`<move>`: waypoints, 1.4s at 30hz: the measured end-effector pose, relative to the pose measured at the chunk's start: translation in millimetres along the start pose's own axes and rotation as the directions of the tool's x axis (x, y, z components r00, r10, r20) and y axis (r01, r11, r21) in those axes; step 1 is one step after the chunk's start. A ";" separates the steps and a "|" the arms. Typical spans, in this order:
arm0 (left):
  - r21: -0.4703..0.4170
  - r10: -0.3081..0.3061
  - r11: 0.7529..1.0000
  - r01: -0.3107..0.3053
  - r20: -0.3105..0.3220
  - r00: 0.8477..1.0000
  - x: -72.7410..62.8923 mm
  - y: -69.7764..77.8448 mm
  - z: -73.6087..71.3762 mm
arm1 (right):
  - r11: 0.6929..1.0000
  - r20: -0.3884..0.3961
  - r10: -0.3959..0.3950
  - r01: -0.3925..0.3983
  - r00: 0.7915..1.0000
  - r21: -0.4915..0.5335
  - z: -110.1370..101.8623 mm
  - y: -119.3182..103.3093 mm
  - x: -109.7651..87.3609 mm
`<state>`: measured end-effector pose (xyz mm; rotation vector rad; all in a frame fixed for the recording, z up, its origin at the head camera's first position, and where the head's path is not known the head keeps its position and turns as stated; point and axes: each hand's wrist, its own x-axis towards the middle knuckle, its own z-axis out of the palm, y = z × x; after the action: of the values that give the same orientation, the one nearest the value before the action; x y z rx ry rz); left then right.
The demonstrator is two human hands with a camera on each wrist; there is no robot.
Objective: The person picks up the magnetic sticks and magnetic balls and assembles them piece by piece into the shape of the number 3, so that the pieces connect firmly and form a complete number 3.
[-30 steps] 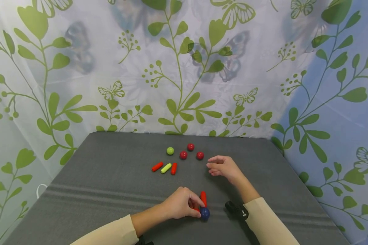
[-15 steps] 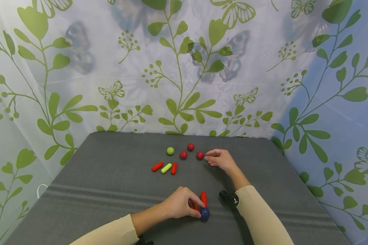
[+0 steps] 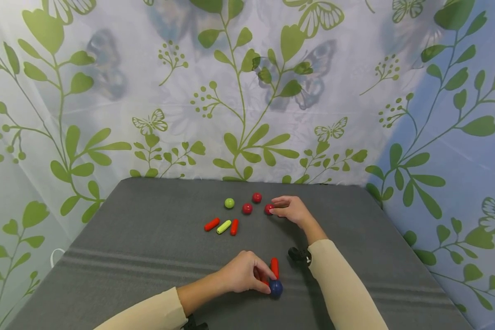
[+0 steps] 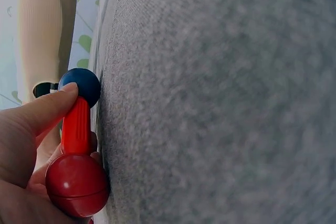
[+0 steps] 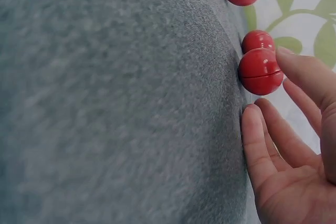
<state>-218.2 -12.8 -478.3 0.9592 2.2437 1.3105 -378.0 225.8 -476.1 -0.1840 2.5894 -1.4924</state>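
My left hand (image 3: 244, 273) holds a joined toy piece low over the grey table. In the left wrist view, a red ribbed rod (image 4: 76, 129) links a blue ball (image 4: 84, 85) to a red ball (image 4: 79, 184). The thumb presses by the blue ball, with fingers behind the rod. From the blue ball, another red rod (image 3: 274, 267) points away in the head view. Farther back, my right hand (image 3: 293, 211) is beside the nearest red ball (image 5: 261, 72). Its thumb tip is at that ball, perhaps touching; the other fingers stay spread below, apart from it.
Two more red balls (image 3: 247, 208) and a green ball (image 3: 229, 203) sit to the left of my right hand. In front of them lie a red rod (image 3: 211, 224), a yellow-green rod (image 3: 224, 227) and another red rod (image 3: 234, 227). A patterned curtain (image 3: 247, 91) hangs behind the table (image 3: 148, 201).
My right hand has moved left and farther back, up to the rightmost red ball. The left hand stays in place with its piece.
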 end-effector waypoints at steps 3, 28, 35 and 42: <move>-0.004 -0.004 1.000 0.004 0.000 1.000 0.3 0.2 0.4 | 1.000 0.013 -0.006 0.006 1.000 -0.010 0.4 0.2 2.1; -0.019 -0.017 1.000 0.017 -0.002 1.000 -0.2 2.1 0.5 | 0.999 -0.033 0.017 -0.018 0.999 -0.045 5.0 6.5 8.2; -0.014 -0.005 1.000 0.005 0.001 1.000 -1.1 2.1 -0.1 | 0.999 -0.033 0.006 -0.008 0.999 -0.044 6.4 6.0 2.1; -0.006 0.002 1.000 -0.002 0.003 1.000 -0.9 1.4 -0.4 | 0.999 -0.030 0.000 -0.002 1.000 -0.045 4.4 8.6 -3.5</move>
<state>-217.4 -13.3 -476.9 0.9612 2.2357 1.3149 -374.0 226.9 -485.5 -0.1672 2.6474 -1.4482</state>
